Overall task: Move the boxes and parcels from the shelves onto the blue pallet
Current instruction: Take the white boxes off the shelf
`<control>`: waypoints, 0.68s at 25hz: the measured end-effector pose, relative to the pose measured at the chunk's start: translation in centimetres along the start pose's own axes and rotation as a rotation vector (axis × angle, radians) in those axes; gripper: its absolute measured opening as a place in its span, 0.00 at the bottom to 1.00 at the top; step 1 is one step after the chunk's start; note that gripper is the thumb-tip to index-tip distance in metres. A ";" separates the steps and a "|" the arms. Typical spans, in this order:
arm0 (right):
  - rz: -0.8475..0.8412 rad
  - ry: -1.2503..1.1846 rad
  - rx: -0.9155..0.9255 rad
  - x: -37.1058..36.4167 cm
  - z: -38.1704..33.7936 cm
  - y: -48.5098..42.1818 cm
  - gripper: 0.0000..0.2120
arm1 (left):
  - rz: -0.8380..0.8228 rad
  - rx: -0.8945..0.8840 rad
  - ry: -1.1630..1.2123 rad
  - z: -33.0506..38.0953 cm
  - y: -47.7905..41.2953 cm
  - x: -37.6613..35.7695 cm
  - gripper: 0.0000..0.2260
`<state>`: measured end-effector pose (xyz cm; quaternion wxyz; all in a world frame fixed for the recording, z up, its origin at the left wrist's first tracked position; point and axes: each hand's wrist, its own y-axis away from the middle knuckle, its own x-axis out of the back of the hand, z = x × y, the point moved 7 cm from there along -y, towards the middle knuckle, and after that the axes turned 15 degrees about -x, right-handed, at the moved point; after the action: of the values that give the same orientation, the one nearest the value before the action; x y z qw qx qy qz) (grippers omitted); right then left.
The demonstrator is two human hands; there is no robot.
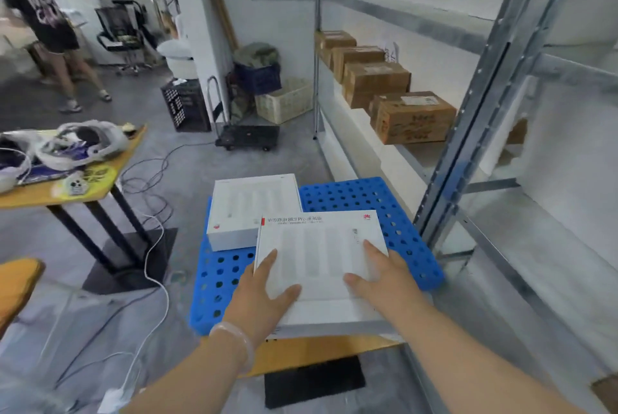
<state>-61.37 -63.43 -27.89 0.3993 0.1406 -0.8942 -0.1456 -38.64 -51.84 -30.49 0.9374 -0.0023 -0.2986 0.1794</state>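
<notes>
We hold the flat white printed carton [321, 260] w/ left hand [264, 300] & right hand [384, 276] spread flat on top, above the blue perforated plastic pallet's [378, 203] near edge; it could slip off, fingers not wrapping it.

Your blue pallet [374, 203] lies bare at its right and far side; a white box [250, 209] fills the far-left corner, and the shelf upright [468, 146] crowds its right edge.

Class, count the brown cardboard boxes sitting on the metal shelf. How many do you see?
4, in a row along the shelf: nearest, next, third, farthest. A brown patch behind the upright post may be another, partly hidden.
</notes>
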 end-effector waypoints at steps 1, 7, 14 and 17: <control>-0.025 0.017 0.003 -1.8 -0.8 -0.5 0.40 | 0.008 0.032 0.000 -1.7 0.1 0.9 0.36; -0.147 0.112 -0.040 -10.3 -3.7 -3.1 0.40 | 0.025 0.189 -0.019 -10.0 0.7 4.2 0.37; -0.195 0.133 -0.078 -15.6 -4.6 -5.4 0.39 | -0.038 0.232 -0.068 -14.9 -0.5 5.6 0.35; -0.176 0.117 -0.076 -16.0 -4.9 -6.5 0.39 | -0.042 0.201 -0.066 -15.3 -1.6 5.4 0.35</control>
<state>-46.54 -64.19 -37.99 0.4414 0.2117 -0.8474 -0.2055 -25.47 -49.91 -39.84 0.9261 0.1038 -0.3098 0.1888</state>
